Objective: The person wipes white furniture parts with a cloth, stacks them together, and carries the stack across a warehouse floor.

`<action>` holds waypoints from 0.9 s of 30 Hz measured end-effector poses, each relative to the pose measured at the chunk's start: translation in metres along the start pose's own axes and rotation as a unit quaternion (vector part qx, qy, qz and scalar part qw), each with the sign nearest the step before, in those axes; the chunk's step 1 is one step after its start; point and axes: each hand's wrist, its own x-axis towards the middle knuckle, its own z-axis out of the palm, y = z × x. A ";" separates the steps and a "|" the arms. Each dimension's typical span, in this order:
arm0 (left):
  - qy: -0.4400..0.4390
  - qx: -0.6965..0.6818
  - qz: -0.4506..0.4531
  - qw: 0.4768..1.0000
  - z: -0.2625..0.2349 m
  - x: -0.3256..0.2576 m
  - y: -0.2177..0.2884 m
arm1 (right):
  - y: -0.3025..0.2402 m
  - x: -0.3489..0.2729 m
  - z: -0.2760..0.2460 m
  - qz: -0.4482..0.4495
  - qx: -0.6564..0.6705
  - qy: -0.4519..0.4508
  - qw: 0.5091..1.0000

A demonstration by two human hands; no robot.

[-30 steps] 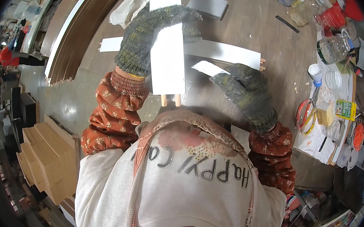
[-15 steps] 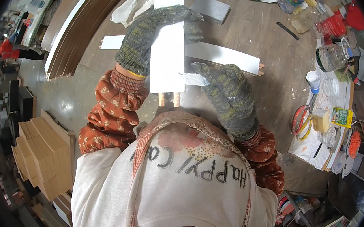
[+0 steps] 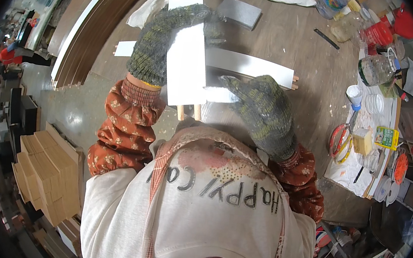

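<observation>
Wrapped in a dark knitted glove, my left hand [image 3: 150, 47] grips a long white board [image 3: 186, 69] around its edges. Two wooden dowels [image 3: 197, 112] stick out of the board's near end, toward my chest. My right hand [image 3: 268, 115], gloved alike, pinches a small flat white piece [image 3: 221, 95], whose other end meets the board's right edge; its exact kind is unclear. Beyond my hands, a second white board [image 3: 258, 66] lies crosswise on the wooden worktop [image 3: 296, 42], with dowels at its right end.
A grey block [image 3: 240, 12] and a black strip [image 3: 326, 38] lie farther back. Long brown panels [image 3: 99, 22] are stacked at the left, cardboard pieces [image 3: 48, 178] at lower left. On the right, a side surface holds scissors [image 3: 338, 140], a sponge-like block [image 3: 362, 141] and jars.
The held board and my left hand have shifted slightly left. My right hand has turned a little, and the small white piece sits slightly lower.
</observation>
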 end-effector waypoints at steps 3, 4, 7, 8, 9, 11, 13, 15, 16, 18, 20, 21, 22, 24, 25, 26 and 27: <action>0.019 -0.091 -0.024 0.995 -0.002 -0.002 -0.004 | 0.009 -0.009 -0.001 -0.046 -0.006 0.027 0.999; 0.036 -0.164 -0.047 0.985 -0.002 -0.003 -0.004 | 0.011 -0.009 -0.002 -0.051 -0.016 0.029 0.998; 0.014 -0.023 0.006 1.000 -0.009 -0.006 0.001 | -0.001 0.010 -0.009 -0.045 -0.047 0.008 0.998; 0.006 -0.021 0.014 1.000 -0.006 -0.004 0.000 | 0.002 0.015 -0.012 -0.038 -0.056 -0.005 0.998; -0.004 -0.083 0.008 0.996 0.000 -0.001 0.000 | 0.010 0.014 -0.009 -0.063 -0.060 0.028 0.996; -0.009 -0.168 -0.003 0.986 0.005 0.002 -0.003 | 0.013 0.013 -0.010 -0.041 -0.033 -0.008 0.999; 0.001 -0.213 -0.013 0.977 0.003 0.002 -0.008 | 0.014 0.010 -0.012 -0.043 -0.027 -0.039 0.998; 0.003 -0.057 0.011 0.998 -0.002 0.000 -0.005 | 0.013 0.003 -0.018 -0.070 -0.043 -0.069 0.994; -0.003 -0.002 0.012 1.000 -0.003 0.001 0.001 | 0.013 0.005 -0.018 -0.062 -0.032 -0.068 0.995; -0.019 0.106 0.017 0.994 -0.005 0.004 0.012 | 0.013 0.006 -0.018 -0.042 -0.013 -0.064 0.997; -0.010 0.049 0.035 0.998 -0.005 0.002 0.005 | 0.018 0.008 -0.015 -0.049 -0.027 -0.068 0.996; -0.012 0.122 0.042 0.992 -0.006 0.001 0.002 | 0.021 0.008 -0.013 -0.052 -0.034 -0.069 0.996; -0.014 0.193 0.048 0.980 -0.010 0.000 -0.001 | 0.025 0.003 -0.009 -0.049 -0.054 -0.065 0.995; 0.001 0.161 0.049 0.986 -0.013 -0.001 -0.009 | 0.030 -0.006 -0.002 -0.063 -0.077 -0.057 0.993; 0.015 0.055 0.045 0.997 -0.013 0.000 -0.014 | 0.031 -0.007 -0.001 -0.079 -0.081 -0.050 0.992; 0.028 -0.054 0.040 0.997 -0.013 0.000 -0.017 | 0.029 -0.005 -0.004 -0.106 -0.072 -0.040 0.991; 0.018 0.027 0.041 0.999 -0.015 -0.001 -0.014 | 0.028 -0.002 -0.006 -0.133 -0.063 -0.031 0.989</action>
